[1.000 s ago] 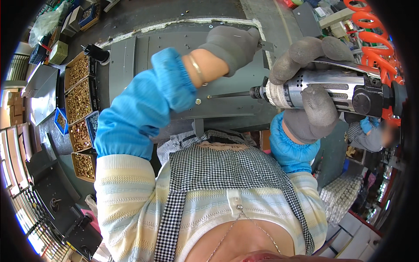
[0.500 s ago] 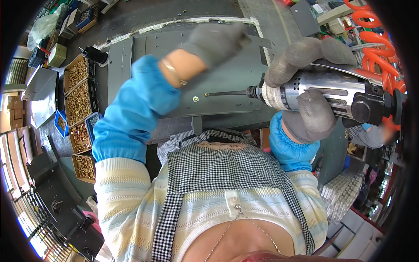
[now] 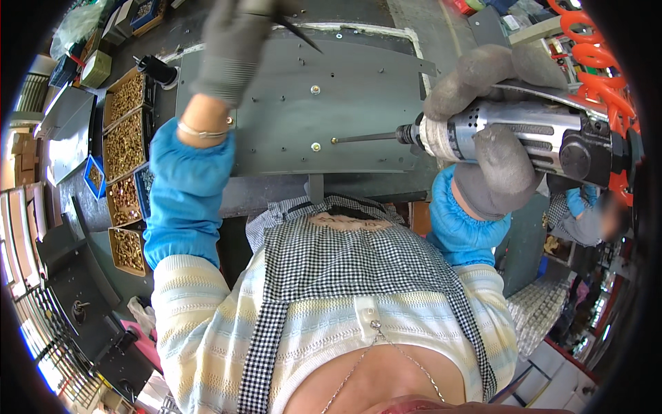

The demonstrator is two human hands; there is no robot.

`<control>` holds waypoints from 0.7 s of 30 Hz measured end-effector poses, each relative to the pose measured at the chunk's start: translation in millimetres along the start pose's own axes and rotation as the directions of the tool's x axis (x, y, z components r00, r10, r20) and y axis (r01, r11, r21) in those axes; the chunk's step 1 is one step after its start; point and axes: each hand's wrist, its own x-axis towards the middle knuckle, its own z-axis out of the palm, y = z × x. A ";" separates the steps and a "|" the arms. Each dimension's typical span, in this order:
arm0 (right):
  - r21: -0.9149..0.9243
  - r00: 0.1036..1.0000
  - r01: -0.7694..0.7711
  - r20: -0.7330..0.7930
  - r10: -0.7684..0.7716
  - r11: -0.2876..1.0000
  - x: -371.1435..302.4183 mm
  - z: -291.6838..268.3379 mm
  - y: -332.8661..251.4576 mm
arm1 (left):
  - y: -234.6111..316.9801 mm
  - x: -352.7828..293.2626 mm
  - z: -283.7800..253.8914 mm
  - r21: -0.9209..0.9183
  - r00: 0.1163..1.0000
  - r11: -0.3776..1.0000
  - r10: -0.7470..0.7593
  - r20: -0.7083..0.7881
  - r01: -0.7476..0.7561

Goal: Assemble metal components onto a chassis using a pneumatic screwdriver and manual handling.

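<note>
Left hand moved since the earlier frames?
Yes, leftward: the left hand went from the gray panel's right end toward its far left corner.

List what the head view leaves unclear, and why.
Head view, left hand: blurred, fingers partly cut off by the upper edge; whether it holds the dark pointed thing cannot be told.
Head view, power driver: body partly hidden by the right hand.
Head view, grey panel: partly covered by the left hand.
Head view, brass-coloured pieces: too small for exact shapes.
</note>
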 end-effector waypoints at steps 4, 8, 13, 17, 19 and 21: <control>0.062 0.993 0.075 -0.099 -0.068 0.995 1.7 1.8 14.7 | 14.3 -12.9 -55.0 -0.271 0.926 0.958 -0.180 -0.333 0.089; 0.022 0.993 0.101 0.058 -0.103 0.995 24.2 6.8 8.5 | -14.7 -45.6 -141.2 -0.476 0.784 0.879 -0.293 -0.547 -0.004; 0.595 0.938 0.053 -0.305 0.164 0.802 20.6 84.1 1.4 | -75.1 -114.9 -180.7 -0.564 0.353 0.823 -0.508 -0.786 -0.070; 0.188 0.964 0.074 -0.265 -0.022 0.979 33.6 60.4 0.3 | -135.6 -141.4 -199.9 -0.719 0.272 0.684 -0.673 -0.688 -0.125; 0.152 0.992 0.073 -0.111 -0.056 0.986 35.9 53.7 0.2 | -151.5 -154.2 -213.3 -0.760 0.311 0.629 -0.698 -0.645 -0.163; 0.116 0.995 0.082 0.041 -0.087 0.990 38.4 49.0 2.7 | -175.2 -167.3 -228.2 -0.794 0.304 0.592 -0.737 -0.604 -0.141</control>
